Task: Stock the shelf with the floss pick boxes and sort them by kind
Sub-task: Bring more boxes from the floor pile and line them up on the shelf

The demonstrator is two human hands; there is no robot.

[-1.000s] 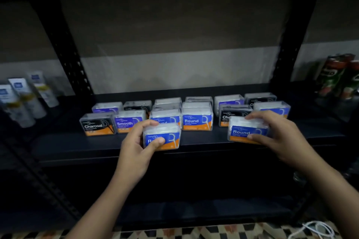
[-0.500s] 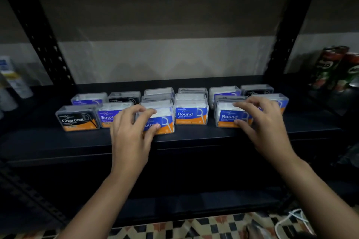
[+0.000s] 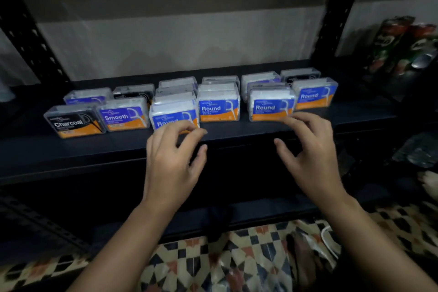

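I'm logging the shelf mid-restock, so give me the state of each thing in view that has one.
left hand: open, fingers loosely curled, holding nothing
right hand: open, holding nothing
front row of boxes: upright, labels facing out
Charcoal box: upright at the row's left end
Smooth box: upright beside it
back boxes: upright, labels mostly hidden
shelf: partly stocked

Black shelf (image 3: 237, 134), dim light. Front row, left to right: Charcoal box (image 3: 74, 121), Smooth box (image 3: 123, 116), Round box (image 3: 174, 113) nearest front edge, second Round box (image 3: 219, 106), third Round box (image 3: 272, 105), fourth Round box (image 3: 315, 93) toward right end. More boxes behind, near back edge, labels mostly hidden. Cans (image 3: 403, 45) at far right. Below shelf, patterned floor (image 3: 213, 265).
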